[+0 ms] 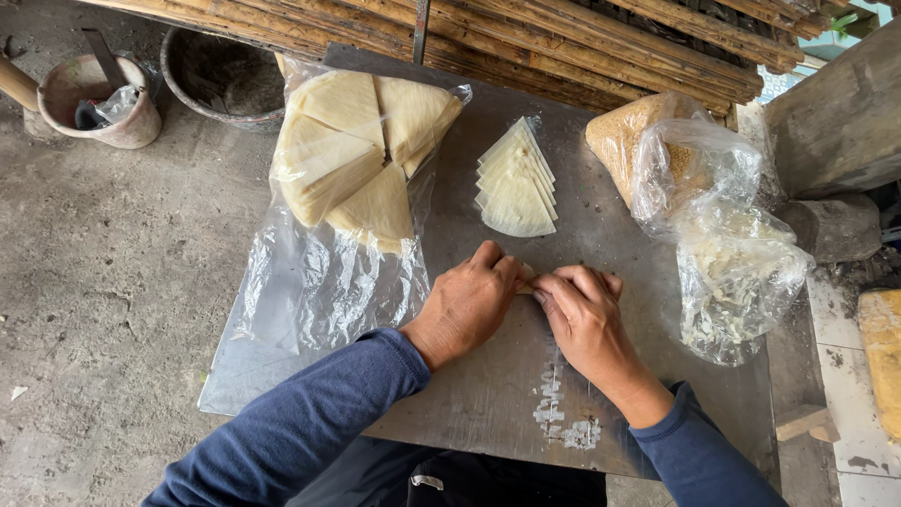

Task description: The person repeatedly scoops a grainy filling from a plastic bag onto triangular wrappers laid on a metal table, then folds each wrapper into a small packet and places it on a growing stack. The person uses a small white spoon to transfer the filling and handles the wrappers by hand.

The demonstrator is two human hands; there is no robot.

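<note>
Two hands: I see my left hand (472, 296) and right hand (584, 314) meet mid-bench (488, 394).
Fingers: pinched narrow on a wrapper (526, 276), pressing it flat to fold.
Stack (516, 183): fanned just beyond, within reach.
Bags (732, 272): right, apart.

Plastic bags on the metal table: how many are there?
3. One large clear bag of wedge-shaped wrapper stacks lies at the left; a bag of tan grains sits at the upper right; a bag of pale shreds lies just below it. None looks hidden.
</note>
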